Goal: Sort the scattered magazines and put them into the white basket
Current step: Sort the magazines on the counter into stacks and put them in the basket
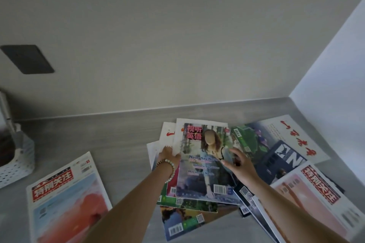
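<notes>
Several magazines lie in a loose overlapping pile on the grey counter [118,136]. On top is a magazine with a woman on its cover [201,179]. My left hand [167,154] grips the left edge of the pile beside that cover, fingers curled over the white magazines beneath. My right hand [239,163] rests on the cover's right side with fingers spread and relaxed. A separate red-titled magazine [67,201] lies alone at the left. The white basket [17,162] with perforated walls stands at the far left edge, partly cut off.
More magazines spread right of the pile: a white one with red script [292,136], a dark blue one [284,160] and a pink red-titled one [316,197]. Walls close the back and right. A metal post [6,110] rises by the basket.
</notes>
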{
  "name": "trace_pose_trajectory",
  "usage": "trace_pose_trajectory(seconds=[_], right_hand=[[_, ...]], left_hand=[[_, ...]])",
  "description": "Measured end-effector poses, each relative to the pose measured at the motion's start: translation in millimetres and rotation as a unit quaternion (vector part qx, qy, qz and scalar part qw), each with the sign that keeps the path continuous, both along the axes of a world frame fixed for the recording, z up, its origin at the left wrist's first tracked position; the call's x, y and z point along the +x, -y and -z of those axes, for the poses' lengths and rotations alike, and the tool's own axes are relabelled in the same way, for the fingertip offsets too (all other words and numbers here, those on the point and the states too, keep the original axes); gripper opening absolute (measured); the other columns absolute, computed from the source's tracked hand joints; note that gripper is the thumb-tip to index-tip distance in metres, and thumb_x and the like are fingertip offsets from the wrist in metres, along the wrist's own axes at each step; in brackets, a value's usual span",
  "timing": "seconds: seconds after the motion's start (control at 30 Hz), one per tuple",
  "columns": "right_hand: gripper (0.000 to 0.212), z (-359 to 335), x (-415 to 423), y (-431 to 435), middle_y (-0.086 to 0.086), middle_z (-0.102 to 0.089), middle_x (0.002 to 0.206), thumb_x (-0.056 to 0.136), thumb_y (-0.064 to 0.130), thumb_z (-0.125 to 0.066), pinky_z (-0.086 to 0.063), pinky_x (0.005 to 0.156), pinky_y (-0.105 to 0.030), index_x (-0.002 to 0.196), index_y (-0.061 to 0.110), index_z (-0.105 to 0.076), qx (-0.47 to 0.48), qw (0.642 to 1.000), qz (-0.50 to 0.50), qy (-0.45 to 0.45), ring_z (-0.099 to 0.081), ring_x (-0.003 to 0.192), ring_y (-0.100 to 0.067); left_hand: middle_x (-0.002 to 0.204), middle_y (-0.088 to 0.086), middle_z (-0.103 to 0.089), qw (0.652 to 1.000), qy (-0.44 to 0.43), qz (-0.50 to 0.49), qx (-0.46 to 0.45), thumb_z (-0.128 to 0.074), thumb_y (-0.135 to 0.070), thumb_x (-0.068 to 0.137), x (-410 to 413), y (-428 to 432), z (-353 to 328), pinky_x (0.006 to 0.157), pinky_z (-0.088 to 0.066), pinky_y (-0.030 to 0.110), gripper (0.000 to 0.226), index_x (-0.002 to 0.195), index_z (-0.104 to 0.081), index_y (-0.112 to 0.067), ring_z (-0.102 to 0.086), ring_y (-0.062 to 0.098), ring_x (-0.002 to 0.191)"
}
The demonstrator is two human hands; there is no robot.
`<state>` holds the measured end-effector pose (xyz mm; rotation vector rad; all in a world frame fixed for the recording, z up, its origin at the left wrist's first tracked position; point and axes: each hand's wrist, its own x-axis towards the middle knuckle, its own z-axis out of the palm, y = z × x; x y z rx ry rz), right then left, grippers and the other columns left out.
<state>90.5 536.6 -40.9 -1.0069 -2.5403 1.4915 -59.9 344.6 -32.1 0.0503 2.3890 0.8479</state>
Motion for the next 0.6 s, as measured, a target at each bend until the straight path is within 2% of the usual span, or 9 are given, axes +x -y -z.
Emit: trace_pose_trajectory(seconds=[0.1,0.13,0.23,0.33,0.37,0.43,0.5,0.57,0.6], right_hand=[[0.045,2.4,-5.2,0.9,-0.003,-0.059,0.121,0.078,0.019,-0.073,-0.04,0.099,-0.029,0.119,0.008,-0.058,0.003,1.0,0.02,-0.017,-0.054,0.113,-0.019],[0.042,3.9,-7.0,0.7,-0.003,-0.061,0.119,0.079,0.017,-0.072,-0.041,0.098,-0.03,0.117,0.008,-0.059,0.002,0.999,0.025,-0.021,-0.055,0.112,-0.02],[0.041,2.5,-11.4,0.7,-0.004,-0.06,0.118,0.081,0.016,-0.07,-0.042,0.096,-0.03,0.119,0.006,-0.058,-0.019,0.998,0.049,-0.026,-0.055,0.112,-0.022],[0.044,-3.9,-17.0,0.5,0.0,-0.057,0.113,0.084,0.025,-0.066,-0.041,0.091,-0.029,0.123,0.007,-0.054,-0.038,0.997,0.061,-0.02,-0.054,0.108,-0.021],[0.046,-5.2,-19.2,1.3,-0.002,-0.057,0.117,0.086,0.027,-0.064,-0.041,0.095,-0.03,0.125,0.007,-0.052,-0.026,0.998,0.05,-0.026,-0.054,0.11,-0.02],[0.053,-10.0,-24.1,7.3,-0.003,-0.05,0.134,0.087,0.032,-0.062,-0.034,0.106,-0.032,0.133,0.011,-0.046,0.02,0.999,0.015,-0.037,-0.046,0.121,-0.016],[0.059,-16.9,-31.6,17.5,0.001,-0.042,0.14,0.086,0.039,-0.06,-0.032,0.107,-0.029,0.137,0.015,-0.04,0.067,0.996,-0.019,-0.051,-0.039,0.127,-0.012],[0.057,-25.6,-44.6,30.4,0.0,-0.047,0.134,0.085,0.041,-0.06,-0.039,0.099,-0.024,0.134,0.018,-0.042,0.073,0.994,-0.038,-0.079,-0.048,0.116,-0.011],[0.058,-30.6,-52.1,37.4,-0.001,-0.048,0.135,0.085,0.044,-0.059,-0.043,0.099,-0.03,0.134,0.019,-0.04,0.069,0.994,-0.046,-0.078,-0.052,0.107,-0.009]], left_hand=[[0.119,0.019,-0.062,0.999,0.016,-0.019,0.046,-0.048,-0.021,0.091,-0.6,-3.4,-1.5,0.079,-0.048,0.029,0.036,0.121,-0.057,-0.001,-0.06,0.03,0.098],[0.119,0.02,-0.061,0.997,0.022,-0.012,0.067,-0.044,-0.022,0.093,1.0,-4.0,-2.8,0.079,-0.048,0.029,0.038,0.123,-0.055,-0.001,-0.06,0.029,0.096],[0.131,0.016,-0.053,0.992,0.014,0.017,0.122,-0.033,-0.028,0.098,6.7,-6.9,-7.2,0.099,-0.04,0.036,0.043,0.132,-0.045,-0.006,-0.05,0.03,0.118],[0.13,0.011,-0.056,0.985,-0.036,0.029,0.168,-0.032,-0.029,0.098,7.1,-6.2,-17.3,0.1,-0.04,0.033,0.041,0.131,-0.047,-0.009,-0.052,0.026,0.118],[0.127,0.011,-0.059,0.983,-0.059,0.031,0.172,-0.033,-0.029,0.098,4.7,-5.2,-22.3,0.097,-0.042,0.033,0.04,0.129,-0.049,-0.01,-0.054,0.026,0.114],[0.108,0.013,-0.066,0.979,-0.102,0.037,0.17,-0.034,-0.028,0.098,-2.0,-1.0,-33.0,0.081,-0.05,0.034,0.036,0.124,-0.053,-0.013,-0.062,0.027,0.093],[0.081,0.009,-0.065,0.974,-0.137,0.052,0.171,-0.033,-0.028,0.098,-10.2,5.9,-43.3,0.049,-0.046,0.025,0.033,0.119,-0.055,-0.014,-0.054,0.014,0.053],[0.083,0.006,-0.066,0.969,-0.166,0.066,0.173,-0.033,-0.027,0.098,-19.8,17.1,-53.4,0.036,-0.032,0.012,0.032,0.121,-0.054,-0.018,-0.04,0.002,0.039],[0.09,0.003,-0.068,0.965,-0.182,0.071,0.176,-0.033,-0.027,0.098,-24.8,23.8,-60.0,0.035,-0.03,0.007,0.032,0.123,-0.053,-0.019,-0.043,0.0,0.039]])
